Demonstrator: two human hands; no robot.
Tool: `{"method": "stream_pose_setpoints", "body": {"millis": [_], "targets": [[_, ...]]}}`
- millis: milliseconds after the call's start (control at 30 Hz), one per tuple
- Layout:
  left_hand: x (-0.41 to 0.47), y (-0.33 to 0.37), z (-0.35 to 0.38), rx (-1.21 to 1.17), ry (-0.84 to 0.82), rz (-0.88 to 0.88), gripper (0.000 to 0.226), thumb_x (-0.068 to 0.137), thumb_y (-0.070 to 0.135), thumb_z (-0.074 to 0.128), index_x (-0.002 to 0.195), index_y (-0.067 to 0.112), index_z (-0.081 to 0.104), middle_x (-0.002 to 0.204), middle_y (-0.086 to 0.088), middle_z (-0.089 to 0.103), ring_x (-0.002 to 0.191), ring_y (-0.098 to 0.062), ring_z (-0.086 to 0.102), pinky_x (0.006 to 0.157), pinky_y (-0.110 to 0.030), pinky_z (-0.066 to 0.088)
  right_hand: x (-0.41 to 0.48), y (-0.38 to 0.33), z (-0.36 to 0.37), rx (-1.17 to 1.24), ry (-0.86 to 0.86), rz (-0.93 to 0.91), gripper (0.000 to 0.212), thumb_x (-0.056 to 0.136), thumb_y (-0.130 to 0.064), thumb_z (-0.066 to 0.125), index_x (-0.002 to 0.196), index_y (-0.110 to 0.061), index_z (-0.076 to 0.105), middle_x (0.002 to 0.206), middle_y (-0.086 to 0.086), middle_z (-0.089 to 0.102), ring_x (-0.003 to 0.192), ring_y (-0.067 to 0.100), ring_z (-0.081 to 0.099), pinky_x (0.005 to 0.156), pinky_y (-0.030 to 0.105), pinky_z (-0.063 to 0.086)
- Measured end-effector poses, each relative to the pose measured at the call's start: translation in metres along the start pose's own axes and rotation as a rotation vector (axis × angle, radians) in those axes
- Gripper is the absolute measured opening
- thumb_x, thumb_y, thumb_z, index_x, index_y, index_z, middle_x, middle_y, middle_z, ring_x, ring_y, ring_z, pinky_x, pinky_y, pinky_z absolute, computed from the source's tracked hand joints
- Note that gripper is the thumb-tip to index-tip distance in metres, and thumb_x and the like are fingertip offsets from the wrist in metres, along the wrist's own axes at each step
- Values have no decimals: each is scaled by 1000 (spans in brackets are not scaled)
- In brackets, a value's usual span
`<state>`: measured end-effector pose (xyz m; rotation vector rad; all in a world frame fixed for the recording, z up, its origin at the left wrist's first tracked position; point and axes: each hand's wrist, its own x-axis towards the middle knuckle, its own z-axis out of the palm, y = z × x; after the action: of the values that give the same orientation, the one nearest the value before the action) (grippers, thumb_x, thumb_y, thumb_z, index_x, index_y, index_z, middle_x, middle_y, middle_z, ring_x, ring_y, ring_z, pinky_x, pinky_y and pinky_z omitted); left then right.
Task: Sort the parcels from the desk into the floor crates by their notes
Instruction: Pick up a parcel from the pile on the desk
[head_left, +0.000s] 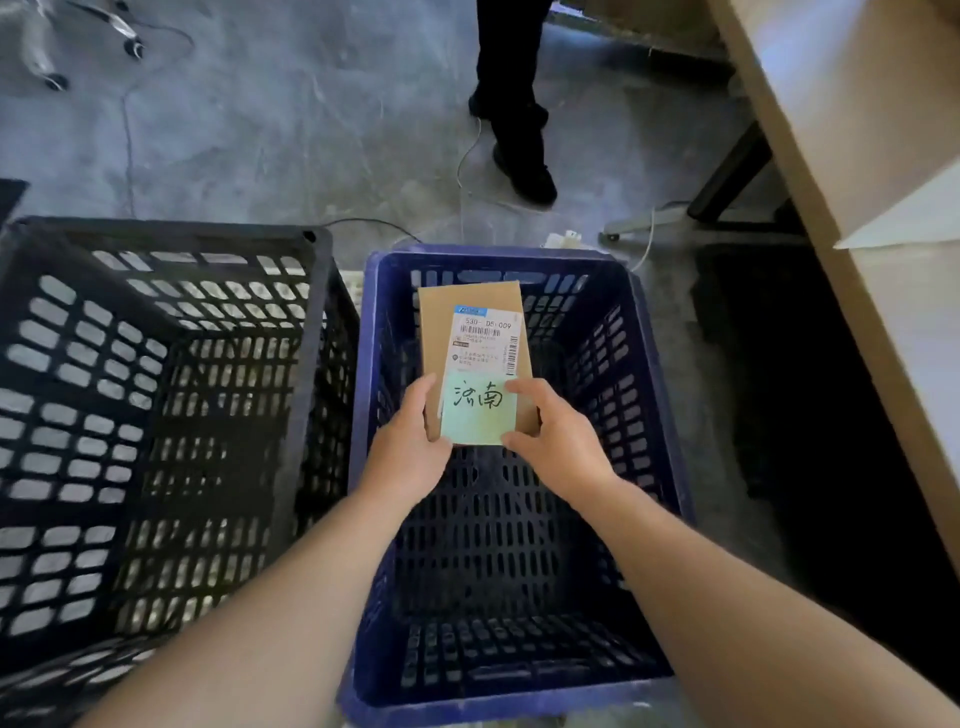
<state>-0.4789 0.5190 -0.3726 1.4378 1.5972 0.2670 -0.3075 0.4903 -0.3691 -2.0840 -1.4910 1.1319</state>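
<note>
**Over the blue crate (493, 258): parcel in both hands**

We hold the parcel (470, 306) above the crate's far half, left hand (410, 447) gripping its near left edge, right hand (558, 441) its near right edge, thumbs flanking the green note (475, 421).

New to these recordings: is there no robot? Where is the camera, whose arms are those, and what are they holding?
No machine: a person wears one camera on the head, looking down at their own arms. The left hand and right hand grip the near end of a cardboard parcel, one on each side, over the opening of the blue crate. The parcel carries a shipping label and a green handwritten note. A black crate stands beside it on the left. The desk runs along the right; another person's legs stand beyond.
</note>
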Motion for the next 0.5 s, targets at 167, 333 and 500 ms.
{"method": "stream_pose_setpoints", "body": {"millis": [167,333,500], "targets": [[37,-27,44,33,101,-98,68,93,0,47,150,31,26,139,-4,53,117,-26,54,89,-33,46,37,40,39,22,-44,39,57,91,-15,64,139,-33,40,107,-5,57,96,13,54,86,32,50],[75,-47,70,125,203,-136,59,93,-2,42,147,22,33,142,-4,48,120,-29,51,88,-35,44,82,62,72,56,-57,78,55,92,-11,63,139,-32,42,126,1,56,110,15,52,92,28,47],[104,-64,75,240,96,-186,66,96,-1,39,154,16,14,164,-5,0,148,-25,12,116,-38,20,115,65,107,3,-68,72,46,94,-9,59,136,-24,48,136,3,53,118,19,52,99,32,46]]}}
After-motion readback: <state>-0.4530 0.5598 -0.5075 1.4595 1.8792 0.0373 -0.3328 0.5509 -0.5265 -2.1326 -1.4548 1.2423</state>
